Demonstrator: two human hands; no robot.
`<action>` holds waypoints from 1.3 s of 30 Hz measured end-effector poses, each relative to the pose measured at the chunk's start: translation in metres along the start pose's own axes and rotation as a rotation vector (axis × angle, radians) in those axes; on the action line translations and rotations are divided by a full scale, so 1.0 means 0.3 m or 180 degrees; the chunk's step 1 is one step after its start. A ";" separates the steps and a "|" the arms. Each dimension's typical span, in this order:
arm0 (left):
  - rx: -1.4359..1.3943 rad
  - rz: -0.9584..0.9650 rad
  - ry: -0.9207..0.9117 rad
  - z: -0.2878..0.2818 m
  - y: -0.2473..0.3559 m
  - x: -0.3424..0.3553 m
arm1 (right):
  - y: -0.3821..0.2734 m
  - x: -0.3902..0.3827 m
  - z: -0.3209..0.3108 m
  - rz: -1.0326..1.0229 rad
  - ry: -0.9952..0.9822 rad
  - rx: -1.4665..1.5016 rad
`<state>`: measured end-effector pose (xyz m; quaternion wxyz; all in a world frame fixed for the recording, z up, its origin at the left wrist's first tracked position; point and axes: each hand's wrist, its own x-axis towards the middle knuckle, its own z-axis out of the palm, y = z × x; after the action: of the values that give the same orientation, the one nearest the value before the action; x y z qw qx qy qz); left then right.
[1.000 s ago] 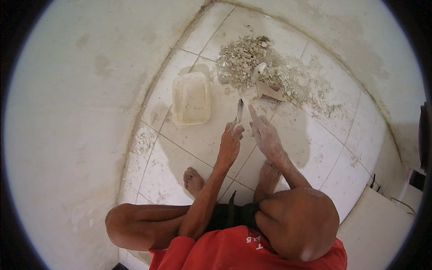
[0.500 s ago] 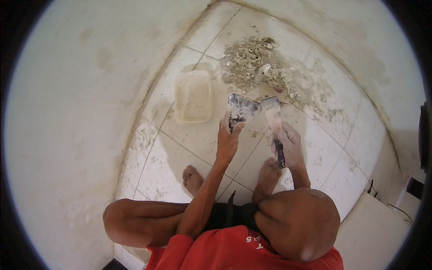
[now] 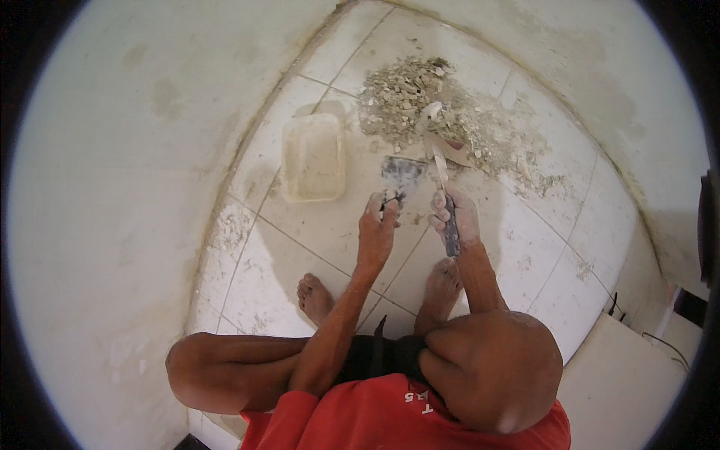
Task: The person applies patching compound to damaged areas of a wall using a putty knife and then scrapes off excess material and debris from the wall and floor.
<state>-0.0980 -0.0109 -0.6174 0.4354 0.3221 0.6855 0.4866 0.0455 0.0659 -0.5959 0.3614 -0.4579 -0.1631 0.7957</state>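
Observation:
My left hand (image 3: 377, 229) is closed on a wide scraper (image 3: 403, 174) with a dark blade smeared with white paste. Its handle is mostly covered by the fingers. In my right hand (image 3: 463, 217), dusted white, is a putty knife (image 3: 451, 225) with a long dark handle. Its narrow-looking blade is turned nearly edge-on and points away from me. The two blades are a small gap apart. Just beyond the putty knife lies a flat brownish piece (image 3: 455, 151) with a reddish patch, at the edge of a rubble heap (image 3: 405, 94).
A pale, shallow plastic tub (image 3: 313, 161) stands on the tiled floor to the left of my hands. Dusty walls (image 3: 127, 187) rise on the left and right. My bare feet (image 3: 315, 298) are below my hands. A pale box-like surface (image 3: 626, 379) with a cable stands at lower right.
My right hand has moved left and slightly up, turning the putty knife from flat to nearly edge-on. The scraper in my left hand now points straighter away, its blade no longer tilted right.

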 end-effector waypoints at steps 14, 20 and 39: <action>0.0204 0.0010 0.0025 0.016 -0.063 -0.015 | 0.066 -0.062 0.015 0.0012 -0.0076 -0.1226; 0.0219 -0.0569 -0.0159 -0.018 -0.091 -0.048 | 0.038 -0.024 -0.129 -0.1082 0.0583 -0.1186; -0.0938 -0.0782 0.1481 -0.536 -0.240 0.253 | 0.149 -0.099 -0.259 -0.0277 0.0154 -0.2188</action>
<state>-0.2770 -0.0303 -0.6834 0.3644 0.0500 0.7227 0.5852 0.1017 0.0083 -0.6450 0.2234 -0.5642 -0.4324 0.6670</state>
